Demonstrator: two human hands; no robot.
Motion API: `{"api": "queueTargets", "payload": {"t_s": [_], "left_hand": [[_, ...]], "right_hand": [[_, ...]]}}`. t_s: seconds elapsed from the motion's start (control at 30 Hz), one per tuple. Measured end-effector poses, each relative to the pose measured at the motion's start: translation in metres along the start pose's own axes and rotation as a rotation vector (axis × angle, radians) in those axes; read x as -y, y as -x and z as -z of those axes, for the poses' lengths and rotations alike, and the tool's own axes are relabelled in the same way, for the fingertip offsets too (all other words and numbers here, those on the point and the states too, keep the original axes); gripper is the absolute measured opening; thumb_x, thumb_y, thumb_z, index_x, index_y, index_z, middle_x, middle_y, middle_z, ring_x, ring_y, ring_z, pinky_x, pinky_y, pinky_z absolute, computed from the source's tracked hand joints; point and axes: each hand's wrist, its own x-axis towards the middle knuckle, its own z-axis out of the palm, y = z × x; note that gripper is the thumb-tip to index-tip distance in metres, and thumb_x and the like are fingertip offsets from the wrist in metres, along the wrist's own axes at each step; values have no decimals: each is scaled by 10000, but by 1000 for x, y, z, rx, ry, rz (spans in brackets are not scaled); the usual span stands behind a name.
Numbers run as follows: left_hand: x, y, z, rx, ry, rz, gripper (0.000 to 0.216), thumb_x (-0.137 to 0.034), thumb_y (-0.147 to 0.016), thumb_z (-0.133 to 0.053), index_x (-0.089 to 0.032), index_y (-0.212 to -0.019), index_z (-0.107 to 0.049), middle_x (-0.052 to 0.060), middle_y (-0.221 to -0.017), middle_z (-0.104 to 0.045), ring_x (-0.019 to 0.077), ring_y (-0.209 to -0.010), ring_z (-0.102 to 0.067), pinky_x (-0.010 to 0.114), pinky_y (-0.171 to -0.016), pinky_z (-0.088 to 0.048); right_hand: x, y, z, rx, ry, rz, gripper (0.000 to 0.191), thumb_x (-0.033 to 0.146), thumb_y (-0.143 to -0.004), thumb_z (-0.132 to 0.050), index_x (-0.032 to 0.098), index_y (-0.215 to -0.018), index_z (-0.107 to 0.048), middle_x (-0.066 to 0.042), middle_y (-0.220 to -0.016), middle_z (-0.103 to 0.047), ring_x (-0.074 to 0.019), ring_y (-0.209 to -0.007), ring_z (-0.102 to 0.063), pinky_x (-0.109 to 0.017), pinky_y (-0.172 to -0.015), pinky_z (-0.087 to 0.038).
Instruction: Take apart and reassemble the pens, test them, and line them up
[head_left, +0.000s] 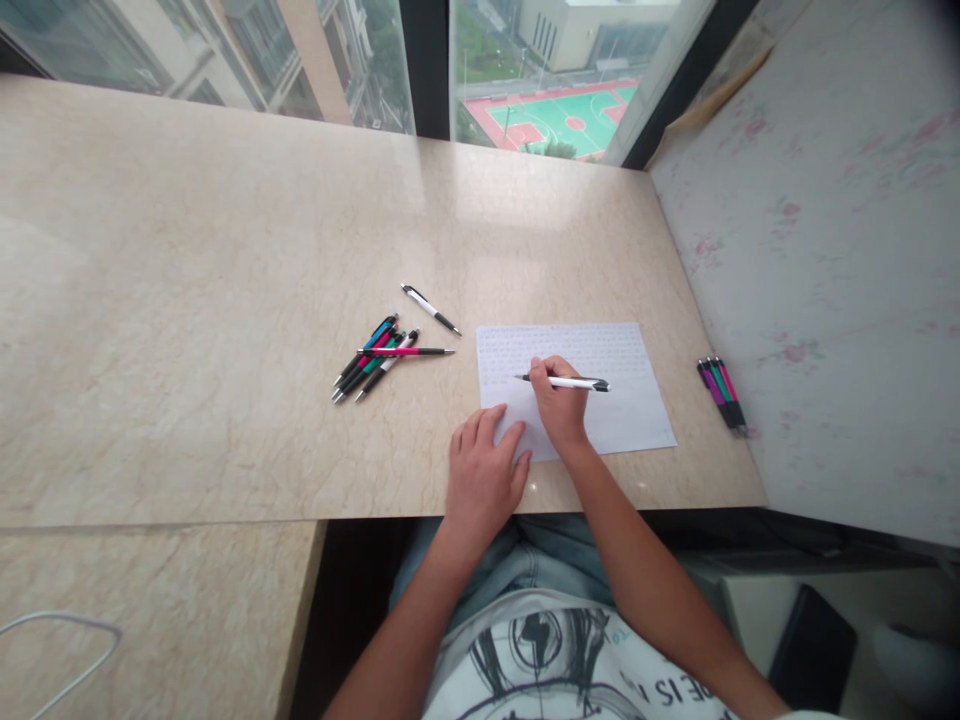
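My right hand (561, 405) is closed around a white and black pen (574, 382), its tip pointing left at the writing on a white sheet of paper (622, 420). Rows of small handwriting fill the upper part of the sheet and start a shorter row near the pen tip. Flat on the lower left corner of the paper and the tabletop lies my left hand (484, 465), fingers spread and holding nothing. Left of the paper, a pile of several coloured pens (375, 365) has a pink and black pen (409, 352) across its top.
A single white and black pen (430, 307) lies above the pile. Three pens, purple, green and pink (721, 393), rest by the flowered wall (810, 300). The marble-patterned counter (187, 300) runs back to a window (555, 80). A white cable (75, 620) curves at lower left.
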Motion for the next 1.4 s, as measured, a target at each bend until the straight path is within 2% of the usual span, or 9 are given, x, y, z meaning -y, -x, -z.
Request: {"api": "queueTargets", "payload": {"t_s": [0.27,0.37,0.43,0.5,0.57,0.63,0.73,1.1,1.4], "left_hand": [[0,0,0,-5,8,0,291,-313,-909,-595,-239,-1186,-643,124,-1368,-555,320,-1260,-482,484,-1045,-405],[0,0,0,-1,3,-1,288,-318,-918,-583,-236,-1188,-641,124,-1367,-554,322,-1257,-482,482,-1041,-406],[0,0,0,-1,0,2,287,-318,-922,-576,-235,-1190,-640,125,-1369,-551,324,-1259,-480,484,-1042,-404],[1,0,-1,-2,-4,3,290,-321,-924,-575,-235,-1193,-640,125,-1372,-547,325,-1260,-479,485,-1045,-403],[1,0,-1,-3,-10,-1,291,-324,-922,-579,-236,-1192,-644,126,-1374,-546,326,-1256,-480,487,-1044,-404],[2,-1,-1,-5,-18,-3,291,-324,-921,-582,-236,-1190,-649,126,-1373,-549,328,-1250,-483,489,-1042,-406],[2,-1,-2,-13,-27,-2,286,-324,-922,-582,-232,-1181,-658,128,-1359,-563,329,-1235,-492,493,-1034,-412],[6,-4,-4,-49,-33,-32,291,-313,-903,-602,-240,-1178,-664,132,-1341,-578,326,-1215,-510,505,-1012,-428],[7,-6,-4,-57,-50,-45,295,-318,-908,-592,-226,-1179,-666,135,-1324,-583,321,-1206,-520,488,-1014,-430]], "right_hand": [[1,-2,4,36,-140,-52,370,452,-931,-541,204,-657,-548,51,-549,-468,-119,-538,-423,-262,-542,-349],[0,-4,7,46,-202,-50,349,469,-927,-562,201,-708,-607,31,-609,-520,-131,-593,-477,-269,-577,-390],[-2,-6,10,62,-277,-66,313,477,-907,-597,203,-765,-650,19,-667,-556,-130,-612,-494,-272,-586,-409],[-2,-6,13,84,-417,-145,276,488,-866,-654,221,-927,-684,31,-687,-557,-114,-570,-474,-263,-543,-397],[-3,-3,19,105,-559,-263,473,490,-806,-724,260,-1206,-620,59,-671,-545,-104,-532,-458,-246,-501,-376],[-2,2,25,115,-632,-371,806,479,-745,-788,286,-1439,-428,81,-650,-550,-109,-534,-483,-231,-492,-381],[-2,9,37,102,-637,-456,1062,476,-709,-819,274,-1554,-209,83,-632,-591,-118,-534,-518,-220,-488,-403],[-6,26,64,102,-606,-449,799,493,-811,-699,295,-1488,-323,74,-669,-610,-112,-542,-527,-196,-465,-409],[-11,33,72,109,-626,-373,781,430,-822,-696,262,-1482,-314,78,-652,-592,-111,-535,-514,-200,-461,-391]]}}
